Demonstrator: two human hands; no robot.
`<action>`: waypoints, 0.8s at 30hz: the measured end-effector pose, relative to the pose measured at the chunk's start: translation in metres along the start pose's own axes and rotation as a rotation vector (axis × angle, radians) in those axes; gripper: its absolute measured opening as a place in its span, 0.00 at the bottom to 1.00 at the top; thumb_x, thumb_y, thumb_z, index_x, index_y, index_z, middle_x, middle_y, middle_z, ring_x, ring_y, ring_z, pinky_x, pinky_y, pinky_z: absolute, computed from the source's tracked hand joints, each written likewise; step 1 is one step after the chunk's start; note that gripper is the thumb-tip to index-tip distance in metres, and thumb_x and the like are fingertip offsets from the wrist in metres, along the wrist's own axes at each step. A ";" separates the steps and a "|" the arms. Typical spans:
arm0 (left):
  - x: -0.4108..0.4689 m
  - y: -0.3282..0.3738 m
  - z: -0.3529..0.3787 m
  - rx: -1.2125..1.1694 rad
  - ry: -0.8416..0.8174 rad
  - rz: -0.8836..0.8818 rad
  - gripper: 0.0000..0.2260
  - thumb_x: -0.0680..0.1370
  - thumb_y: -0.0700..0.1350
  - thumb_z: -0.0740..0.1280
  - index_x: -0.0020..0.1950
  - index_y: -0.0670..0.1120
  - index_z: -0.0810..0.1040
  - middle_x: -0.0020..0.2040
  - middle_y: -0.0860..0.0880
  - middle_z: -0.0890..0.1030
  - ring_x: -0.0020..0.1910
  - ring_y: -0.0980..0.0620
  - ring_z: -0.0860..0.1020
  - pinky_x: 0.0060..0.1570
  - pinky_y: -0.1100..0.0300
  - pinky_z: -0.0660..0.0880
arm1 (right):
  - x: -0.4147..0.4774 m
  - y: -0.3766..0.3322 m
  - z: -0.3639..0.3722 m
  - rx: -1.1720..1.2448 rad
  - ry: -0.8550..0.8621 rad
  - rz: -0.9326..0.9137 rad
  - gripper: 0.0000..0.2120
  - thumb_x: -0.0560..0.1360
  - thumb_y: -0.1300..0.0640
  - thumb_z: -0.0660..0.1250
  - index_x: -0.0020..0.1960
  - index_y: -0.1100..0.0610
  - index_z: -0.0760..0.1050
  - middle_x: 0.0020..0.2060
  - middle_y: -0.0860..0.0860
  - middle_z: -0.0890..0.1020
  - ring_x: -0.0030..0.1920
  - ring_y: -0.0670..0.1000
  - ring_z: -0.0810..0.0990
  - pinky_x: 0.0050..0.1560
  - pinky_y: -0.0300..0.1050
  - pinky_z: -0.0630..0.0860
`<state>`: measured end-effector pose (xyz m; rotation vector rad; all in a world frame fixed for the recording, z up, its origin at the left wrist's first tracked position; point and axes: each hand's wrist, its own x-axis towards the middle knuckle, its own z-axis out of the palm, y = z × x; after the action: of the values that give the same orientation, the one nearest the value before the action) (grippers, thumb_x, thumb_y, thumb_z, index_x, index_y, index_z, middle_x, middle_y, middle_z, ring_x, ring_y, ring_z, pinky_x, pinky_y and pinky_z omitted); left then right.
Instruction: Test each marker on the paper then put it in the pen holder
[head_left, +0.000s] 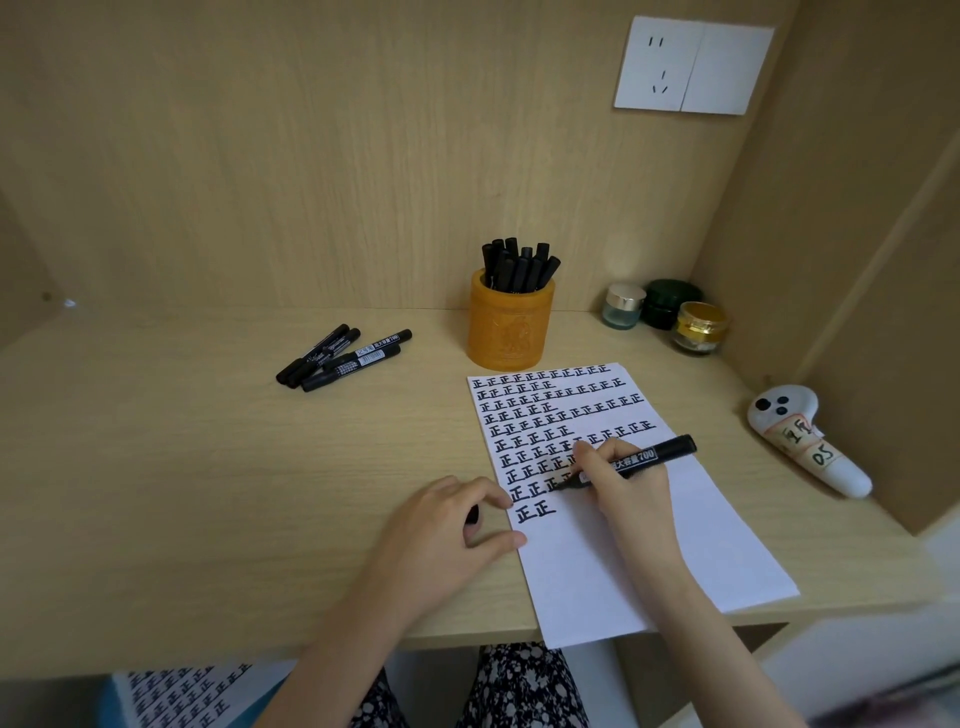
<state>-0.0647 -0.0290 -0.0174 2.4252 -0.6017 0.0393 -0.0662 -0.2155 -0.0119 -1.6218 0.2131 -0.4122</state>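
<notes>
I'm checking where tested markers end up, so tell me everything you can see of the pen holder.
The pen holder is an orange-yellow cylinder with a faint relief carving on its front. It stands upright on the desk against the back wall, just beyond the paper's top edge. Capped black markers fill it, leaning slightly. Neither hand touches it.

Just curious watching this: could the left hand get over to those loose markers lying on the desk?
Probably yes. The left hand rests beside the paper, and bare desk lies between it and the loose markers. It seems to hold a small black cap, though.
</notes>
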 end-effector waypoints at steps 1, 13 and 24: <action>0.000 0.000 0.000 -0.005 0.000 0.007 0.14 0.72 0.62 0.66 0.55 0.60 0.74 0.36 0.59 0.69 0.38 0.63 0.70 0.41 0.68 0.66 | 0.001 0.000 -0.001 0.043 0.000 0.008 0.16 0.75 0.60 0.69 0.31 0.60 0.69 0.21 0.45 0.68 0.24 0.42 0.66 0.31 0.35 0.64; 0.002 0.002 -0.009 -0.561 0.022 -0.103 0.22 0.74 0.46 0.68 0.64 0.61 0.66 0.50 0.59 0.83 0.52 0.64 0.78 0.57 0.66 0.72 | 0.002 -0.016 -0.004 0.263 -0.130 0.121 0.11 0.74 0.52 0.69 0.36 0.57 0.77 0.23 0.51 0.72 0.27 0.49 0.70 0.33 0.41 0.66; 0.006 0.007 -0.016 -0.660 0.134 -0.122 0.10 0.68 0.42 0.74 0.47 0.51 0.81 0.46 0.60 0.84 0.47 0.63 0.81 0.52 0.67 0.75 | -0.002 -0.024 0.014 0.150 -0.095 0.017 0.22 0.74 0.53 0.71 0.26 0.52 0.65 0.20 0.47 0.65 0.23 0.48 0.62 0.27 0.37 0.61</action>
<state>-0.0604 -0.0276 0.0005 1.7949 -0.3327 -0.0422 -0.0651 -0.1997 0.0105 -1.4873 0.1209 -0.3295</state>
